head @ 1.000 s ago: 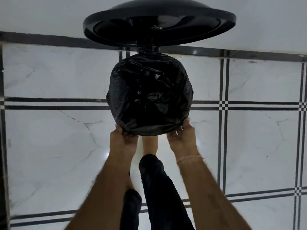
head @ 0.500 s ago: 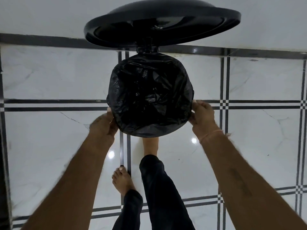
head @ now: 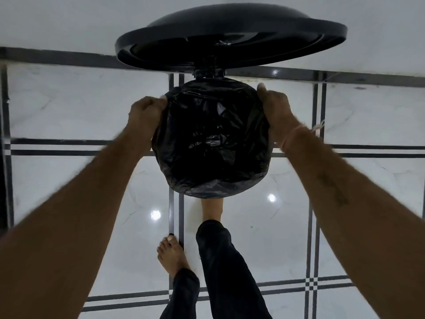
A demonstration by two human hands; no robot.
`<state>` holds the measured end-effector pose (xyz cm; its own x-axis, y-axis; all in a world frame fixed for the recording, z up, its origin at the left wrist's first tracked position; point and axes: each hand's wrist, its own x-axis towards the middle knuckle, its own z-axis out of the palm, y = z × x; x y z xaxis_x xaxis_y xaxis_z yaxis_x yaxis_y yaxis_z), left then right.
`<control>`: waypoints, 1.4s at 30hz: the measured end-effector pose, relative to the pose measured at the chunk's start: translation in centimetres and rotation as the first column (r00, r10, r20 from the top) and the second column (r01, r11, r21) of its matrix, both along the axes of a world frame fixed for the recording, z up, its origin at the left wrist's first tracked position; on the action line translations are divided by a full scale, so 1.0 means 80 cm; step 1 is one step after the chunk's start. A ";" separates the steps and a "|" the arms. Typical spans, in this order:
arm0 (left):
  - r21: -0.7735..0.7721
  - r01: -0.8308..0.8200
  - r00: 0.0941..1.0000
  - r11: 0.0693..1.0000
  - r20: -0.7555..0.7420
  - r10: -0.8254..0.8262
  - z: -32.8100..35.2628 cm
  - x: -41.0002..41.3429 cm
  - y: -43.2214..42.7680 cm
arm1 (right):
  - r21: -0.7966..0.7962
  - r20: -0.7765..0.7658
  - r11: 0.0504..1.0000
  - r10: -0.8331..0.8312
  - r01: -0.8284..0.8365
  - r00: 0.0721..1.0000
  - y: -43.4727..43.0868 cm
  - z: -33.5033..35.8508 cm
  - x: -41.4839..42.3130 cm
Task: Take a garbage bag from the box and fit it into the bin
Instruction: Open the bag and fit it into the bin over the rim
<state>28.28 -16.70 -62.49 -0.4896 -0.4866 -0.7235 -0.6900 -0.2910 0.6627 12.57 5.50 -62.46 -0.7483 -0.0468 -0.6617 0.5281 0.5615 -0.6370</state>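
Fingers of left hand (head: 145, 112), right hand (head: 274, 109) clamped on garbage bag (head: 211, 143) edge; bin lid (head: 230, 38) up.

Indoor domestic space, most likely a home, is indicated. A glossy white marble-look tiled floor (head: 69, 203) with black inlay stripes (head: 69, 147) is seen, bordered by a dark skirting band (head: 57, 56) under a plain white wall (head: 69, 19). Light reflections (head: 155, 214) are caught on the tiles. A raised black bin lid (head: 230, 35) and a fitted garbage bag (head: 213, 143) are seen by the wall. A bare foot (head: 171, 256) is seen on the floor.
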 end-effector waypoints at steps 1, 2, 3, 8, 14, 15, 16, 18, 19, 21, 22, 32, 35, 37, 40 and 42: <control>0.030 0.014 0.999 0.999 -0.034 -0.013 0.002 -0.012 -0.001 | -0.053 0.018 0.998 0.017 -0.016 1.000 -0.009 0.000 -0.007; 0.065 0.035 0.997 0.997 -0.071 -0.030 0.003 -0.023 -0.005 | -0.117 0.034 0.993 0.032 -0.028 0.999 -0.017 0.000 -0.013; 0.102 0.063 0.994 0.993 -0.098 -0.053 0.004 -0.030 -0.008 | -0.181 0.053 0.982 0.064 -0.053 0.997 -0.021 0.000 -0.018; 0.125 0.247 0.968 0.961 -0.084 -0.238 0.003 -0.044 -0.025 | -0.273 0.135 0.937 0.262 -0.218 0.956 -0.020 0.008 -0.038; 0.054 0.209 0.977 0.976 -0.049 -0.206 -0.004 -0.039 -0.026 | -0.159 0.091 0.927 0.357 -0.341 0.930 -0.023 0.015 -0.045; -0.004 0.189 0.981 0.982 -0.033 -0.189 -0.005 -0.037 -0.023 | -0.126 0.089 0.930 0.358 -0.346 0.930 -0.023 0.017 -0.044; -0.057 0.173 0.985 0.983 -0.008 -0.174 -0.005 -0.034 -0.020 | -0.063 0.080 0.931 0.363 -0.359 0.928 -0.022 0.019 -0.042; -0.059 0.160 0.986 0.985 0.049 -0.157 0.000 -0.023 -0.014 | 0.068 0.076 0.935 0.343 -0.348 0.936 -0.017 0.024 -0.031; -0.013 0.156 0.985 0.988 0.076 -0.155 0.003 -0.018 -0.010 | 0.089 0.083 0.941 0.319 -0.326 0.944 -0.013 0.027 -0.024; 0.017 0.135 0.983 0.991 0.124 -0.136 0.013 -0.008 -0.005 | 0.090 0.066 0.967 0.233 -0.239 0.970 -0.003 0.035 -0.011; 0.000 0.112 0.986 0.994 0.127 -0.112 0.028 -0.003 -0.004 | 0.066 0.032 0.985 0.157 -0.159 0.987 0.003 0.047 -0.004; 0.294 -0.049 0.986 0.954 -0.138 0.093 0.177 -0.021 -0.040 | -0.285 0.047 0.958 0.039 -0.024 0.998 0.006 0.215 -0.033; 0.117 0.190 0.981 0.975 -0.048 -0.185 0.194 -0.022 -0.026 | -0.060 -0.017 0.933 0.355 -0.356 0.935 0.003 0.219 -0.021; 0.028 0.282 0.958 0.959 -0.063 -0.280 0.192 -0.012 -0.011 | -0.016 -0.014 0.912 0.410 -0.411 0.912 0.007 0.211 -0.002; -0.036 0.321 0.938 0.946 -0.129 -0.323 0.173 0.015 0.008 | 0.057 -0.029 0.930 0.366 -0.364 0.930 0.022 0.188 0.030; -0.121 0.357 0.920 0.926 -0.125 -0.371 0.151 0.033 0.023 | 0.092 -0.085 0.927 0.370 -0.363 0.925 0.033 0.165 0.055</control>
